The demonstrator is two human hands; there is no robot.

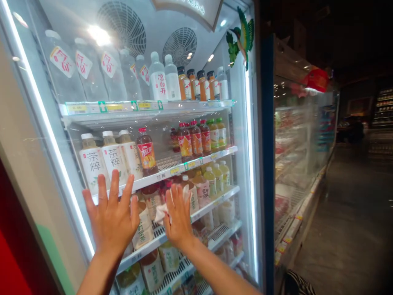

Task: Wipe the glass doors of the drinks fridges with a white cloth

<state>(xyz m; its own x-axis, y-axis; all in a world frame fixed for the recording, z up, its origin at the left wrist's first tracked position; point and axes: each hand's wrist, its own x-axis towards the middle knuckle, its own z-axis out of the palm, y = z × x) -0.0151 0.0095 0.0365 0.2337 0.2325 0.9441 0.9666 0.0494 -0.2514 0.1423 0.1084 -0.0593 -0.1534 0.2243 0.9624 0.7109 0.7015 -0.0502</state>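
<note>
against the glass front [164, 141] of a lit drinks cooler [255, 172], my right hand [178, 217] closes over a crumpled white cloth [161, 214], fingers nearly straight and close together; the cloth sticks out by my thumb and near my fingertips. my left hand [112, 217] holds nothing, its fingers spread wide apart, palm toward the glass; i cannot tell whether it touches.

behind my left fingertips stand white-capped bottles [93, 162] with white labels, their drink mostly hidden. above the gap between my hands, a red-capped bottle [147, 151] holds dark reddish tea. farther up from my right hand are more red-capped ones, then green-capped bottles [221, 133] of yellowish drink. just right of my right hand sit pale yellow bottles [210, 180]. below my hands, wide bottles [152, 270] show brownish liquid above white labels. well above my grip, large clear bottles [63, 61] with diamond labels stand left of dark-capped bottles [185, 86] filled with orange drink.
</note>
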